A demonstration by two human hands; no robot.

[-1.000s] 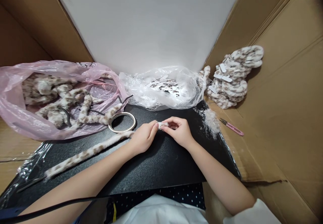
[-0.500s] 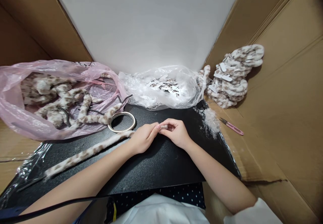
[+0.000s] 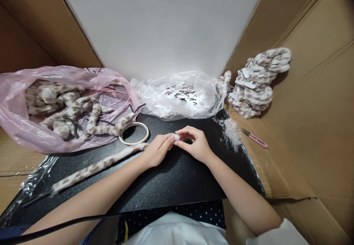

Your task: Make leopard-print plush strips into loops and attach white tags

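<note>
A long spotted white-and-brown furry strip (image 3: 91,169) lies slantwise on the black table, with a thin dark cord (image 3: 37,199) sticking out of its near left end. My left hand (image 3: 159,150) is closed around the far part of this strip, which passes under the palm. The strip's fuzzy white tip (image 3: 175,136) shows beyond my left thumb. At that tip, the thumb and fingertips of my right hand (image 3: 195,144) close from either side, the hand arched with a gap behind them. A roll of cream tape (image 3: 146,136) rests just behind my left hand.
Back left, a pink plastic bag (image 3: 16,127) holds furry strips and dark cords. A clear bag (image 3: 212,107) contains many white tags. On the right are white fluff (image 3: 232,132), pink-handled snips (image 3: 257,140) and a pile of tagged furry strips (image 3: 251,90). Cardboard walls (image 3: 309,127) flank the table.
My right fingers have drawn slightly apart and up at the strip's tip, and more of the white fuzzy end shows. My left hand has stayed in nearly the same place.
</note>
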